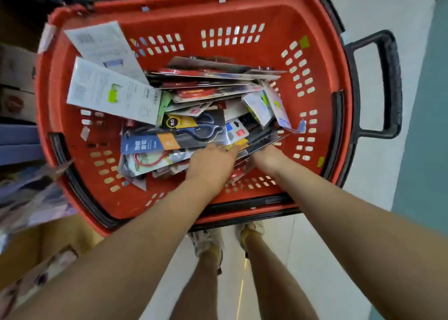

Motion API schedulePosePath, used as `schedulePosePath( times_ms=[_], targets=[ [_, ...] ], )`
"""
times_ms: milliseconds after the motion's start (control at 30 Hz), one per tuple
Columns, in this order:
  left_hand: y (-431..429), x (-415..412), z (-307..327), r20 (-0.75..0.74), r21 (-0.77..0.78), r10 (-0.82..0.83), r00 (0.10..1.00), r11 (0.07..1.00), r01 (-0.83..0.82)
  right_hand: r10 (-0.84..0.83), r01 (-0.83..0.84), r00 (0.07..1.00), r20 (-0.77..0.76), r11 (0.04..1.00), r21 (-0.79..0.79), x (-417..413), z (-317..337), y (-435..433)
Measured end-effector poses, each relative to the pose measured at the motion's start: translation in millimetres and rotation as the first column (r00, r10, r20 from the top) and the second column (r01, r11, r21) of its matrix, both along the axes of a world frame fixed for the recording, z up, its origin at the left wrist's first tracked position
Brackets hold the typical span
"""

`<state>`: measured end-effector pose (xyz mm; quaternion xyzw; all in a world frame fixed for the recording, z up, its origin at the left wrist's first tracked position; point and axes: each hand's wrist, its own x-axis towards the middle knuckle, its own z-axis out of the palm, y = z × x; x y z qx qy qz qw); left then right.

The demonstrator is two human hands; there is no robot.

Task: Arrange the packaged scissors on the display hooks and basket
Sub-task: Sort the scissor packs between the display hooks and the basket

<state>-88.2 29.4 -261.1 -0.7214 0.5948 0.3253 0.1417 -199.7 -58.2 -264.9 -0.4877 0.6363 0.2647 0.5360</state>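
A red plastic shopping basket (242, 14) stands on the floor below me, filled with a loose pile of packaged scissors (194, 130). Both my hands reach into its near side. My left hand (211, 164) lies on the pile, its fingers curled under the edge of a grey and blue scissors pack (174, 137). My right hand (265, 158) is beside it, its fingers tucked under a dark stack of packs (259, 137) and hidden from me. Two white flat packs (109, 94) lean against the basket's left wall.
The basket's black handle (388, 84) sticks out to the right over pale floor tiles. Shelving with boxes and printed goods (17, 106) runs along the left edge. My feet (228, 242) stand right behind the basket.
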Motion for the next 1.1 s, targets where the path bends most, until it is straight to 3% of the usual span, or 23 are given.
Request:
schedulePosePath(
  times_ms=[33, 100, 200, 300, 400, 467, 533, 633, 800, 967, 1033, 1100],
  targets=[
    [-3.7, 0.1, -3.3, 0.038, -0.013, -0.034, 0.999, 0.999, 0.035, -0.195, 0.194, 0.981, -0.018, 0.980, -0.042, 2.4, -5.2, -0.4],
    [-11.2, 1.0, -8.3, 0.105, -0.031, -0.089, 0.991, 0.995, 0.092, -0.534, 0.533, 0.845, -0.010, 0.844, -0.051, 4.8, -13.3, -3.6],
    [-19.7, -1.2, -11.4, 0.132, -0.048, -0.164, 0.978, 0.984, 0.172, -0.769, 0.767, 0.639, 0.006, 0.638, 0.062, 10.4, -16.8, -5.7],
    [-20.9, 0.3, -15.9, 0.051, -0.056, -0.151, 0.987, 0.986, 0.154, -0.813, 0.808, 0.582, -0.005, 0.577, 0.118, 15.6, -24.0, 2.6],
    [-14.9, 7.6, -11.5, -0.183, -0.068, 0.046, 0.982, 0.996, -0.060, -0.849, 0.849, 0.527, 0.024, 0.528, 0.025, 18.1, -26.7, 4.8],
    [-7.9, 12.1, 2.7, -0.290, -0.194, 0.171, 0.942, 0.953, -0.233, -0.847, 0.849, 0.528, 0.058, 0.525, -0.055, 12.6, -19.6, 2.4],
    [-1.5, 22.1, 13.9, -0.221, -0.372, 0.261, 0.940, 0.868, -0.329, -0.839, 0.847, 0.531, 0.120, 0.529, -0.051, 7.6, -2.8, 1.0],
    [4.7, 43.8, 11.3, -0.023, -0.267, 0.338, 0.941, 0.905, -0.331, -0.847, 0.875, 0.476, 0.236, 0.484, -0.025, -1.3, 30.5, 2.6],
    [8.0, 55.2, -6.5, 0.201, -0.121, 0.047, 0.978, 0.992, -0.023, -0.839, 0.897, 0.413, 0.353, 0.442, 0.002, -11.6, 61.4, 5.3],
    [6.5, 73.6, -11.3, 0.310, -0.214, -0.114, 0.944, 0.959, 0.187, -0.808, 0.898, 0.371, 0.457, 0.437, 0.043, -19.4, 78.7, 4.4],
    [6.9, 78.9, -10.5, 0.308, -0.258, -0.074, 0.949, 0.953, 0.158, -0.811, 0.903, 0.331, 0.483, 0.421, 0.087, -23.4, 83.3, 4.7],
    [0.8, 88.4, -4.4, 0.258, -0.317, 0.069, 0.964, 0.948, 0.017, -0.822, 0.903, 0.282, 0.495, 0.402, 0.153, -27.5, 84.8, 4.5]
  ],
)
